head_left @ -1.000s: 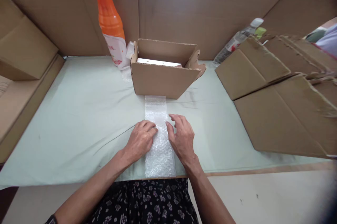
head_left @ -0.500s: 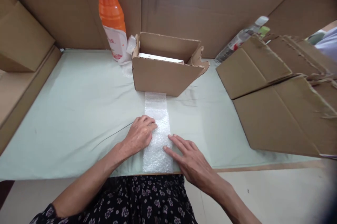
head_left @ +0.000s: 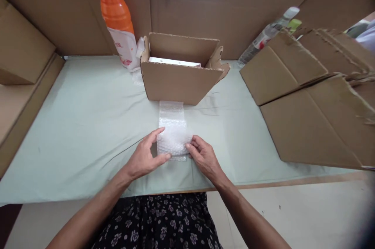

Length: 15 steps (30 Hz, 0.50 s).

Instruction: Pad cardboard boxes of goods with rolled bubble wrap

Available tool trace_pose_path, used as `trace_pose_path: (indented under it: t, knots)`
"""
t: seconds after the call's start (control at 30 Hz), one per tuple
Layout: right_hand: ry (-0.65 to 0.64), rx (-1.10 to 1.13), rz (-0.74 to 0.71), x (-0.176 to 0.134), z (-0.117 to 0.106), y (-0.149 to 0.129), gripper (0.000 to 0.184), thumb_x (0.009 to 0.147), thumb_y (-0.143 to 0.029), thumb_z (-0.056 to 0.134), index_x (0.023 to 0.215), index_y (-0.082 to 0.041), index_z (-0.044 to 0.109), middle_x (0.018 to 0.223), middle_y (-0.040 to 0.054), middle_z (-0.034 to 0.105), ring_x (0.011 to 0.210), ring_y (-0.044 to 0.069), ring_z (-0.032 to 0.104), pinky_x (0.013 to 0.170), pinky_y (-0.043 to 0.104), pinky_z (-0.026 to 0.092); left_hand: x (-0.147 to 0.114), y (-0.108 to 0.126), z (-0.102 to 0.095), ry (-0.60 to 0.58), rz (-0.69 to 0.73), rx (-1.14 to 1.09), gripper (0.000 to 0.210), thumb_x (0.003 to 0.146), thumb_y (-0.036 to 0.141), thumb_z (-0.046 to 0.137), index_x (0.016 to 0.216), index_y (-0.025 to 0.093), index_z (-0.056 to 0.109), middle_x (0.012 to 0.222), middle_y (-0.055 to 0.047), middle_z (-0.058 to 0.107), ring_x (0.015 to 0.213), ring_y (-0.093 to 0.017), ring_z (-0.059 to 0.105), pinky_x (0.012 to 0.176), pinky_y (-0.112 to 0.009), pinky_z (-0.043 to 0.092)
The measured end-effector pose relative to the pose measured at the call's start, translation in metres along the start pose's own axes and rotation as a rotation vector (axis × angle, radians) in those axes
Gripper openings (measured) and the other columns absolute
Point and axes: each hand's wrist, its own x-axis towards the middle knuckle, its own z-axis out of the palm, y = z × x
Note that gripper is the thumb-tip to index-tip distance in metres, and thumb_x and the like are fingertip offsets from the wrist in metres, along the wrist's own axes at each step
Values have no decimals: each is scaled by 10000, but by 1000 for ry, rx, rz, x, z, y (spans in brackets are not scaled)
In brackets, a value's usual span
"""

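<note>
A strip of clear bubble wrap [head_left: 173,139] lies on the pale green cloth, its near part folded back over itself away from me. My right hand [head_left: 203,157] pinches the right edge of the folded part between thumb and fingers. On the left side, my left hand [head_left: 145,155] is open, thumb and forefinger spread wide, the tips at the wrap's left edge and lower fold. An upright open cardboard box [head_left: 180,83] stands at the far end of the strip, with a white flat item [head_left: 174,62] showing inside.
A bottle of orange liquid [head_left: 117,18] stands behind the box to the left. Large cardboard boxes [head_left: 307,124] occupy the right side, with a clear plastic bottle [head_left: 265,40] behind them. More cardboard [head_left: 23,46] is at the left. The green cloth [head_left: 88,124] ends at the table's near edge.
The near end of the bubble wrap has been folded over, away from me. My right hand has closed on its edge. My left hand has opened from a curled pose.
</note>
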Motion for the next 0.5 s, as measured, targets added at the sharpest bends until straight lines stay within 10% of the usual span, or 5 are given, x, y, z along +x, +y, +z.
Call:
trace_pose_path:
  t: [0.27, 0.4, 0.5]
  knots:
    - [92, -166, -67, 2, -1, 2, 318, 893, -335, 571, 1171, -186, 614, 836, 19, 668, 678, 153, 602, 628, 279, 514, 21, 5, 23, 142, -107, 298, 528, 840, 276, 587, 1355, 169, 540, 680, 49, 585, 583, -138, 526, 631, -274, 463]
    - [271, -535, -444, -17, -7, -12, 293, 931, -241, 588, 1221, -200, 604, 1013, 77, 699, 818, 186, 635, 756, 341, 523, 25, 1, 22, 139, -52, 518, 526, 819, 215, 593, 1341, 168, 545, 658, 43, 594, 637, -175, 573, 697, -305, 474]
    - [51, -753, -665, -27, -9, -17, 247, 950, -153, 538, 1163, -210, 650, 1083, 96, 710, 971, 225, 632, 799, 366, 505, 26, 0, 23, 123, -21, 611, 495, 831, 216, 597, 1323, 176, 563, 661, 31, 625, 653, -195, 610, 726, -323, 485]
